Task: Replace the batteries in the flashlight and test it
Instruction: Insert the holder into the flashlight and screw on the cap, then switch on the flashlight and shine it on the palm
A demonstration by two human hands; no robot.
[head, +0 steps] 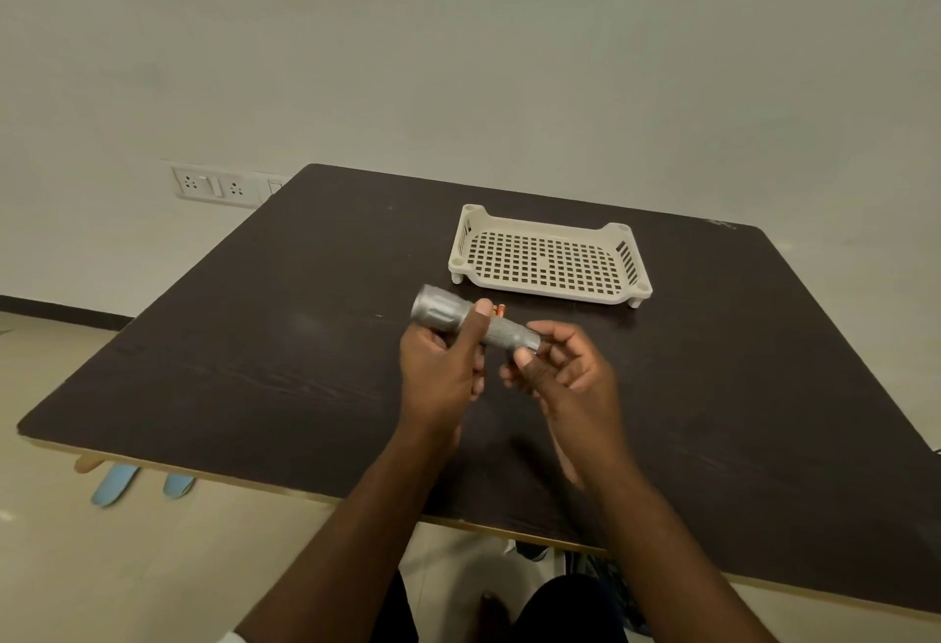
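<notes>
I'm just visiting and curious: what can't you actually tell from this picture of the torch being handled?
Head view:
- Flashlight tail end: covered by the right hand, so cap on or off is unclear.
- Batteries: only a small orange bit shows behind the left hand; count unknown.
- Lens faces away; lit or not unknown.

Left hand point(438, 367) curled closed, thumb up; right hand point(565, 377) loosely cupped, fingers point(557, 337) bent, forearms converging.

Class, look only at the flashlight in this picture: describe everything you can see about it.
The flashlight looks like grey metal, with a wide ribbed head and a narrower knurled barrel. It is held above the dark table, roughly level, head pointing left and away. The left hand wraps the neck; the right hand pinches the tail end. Whether the tail cap is on is unclear.
</notes>
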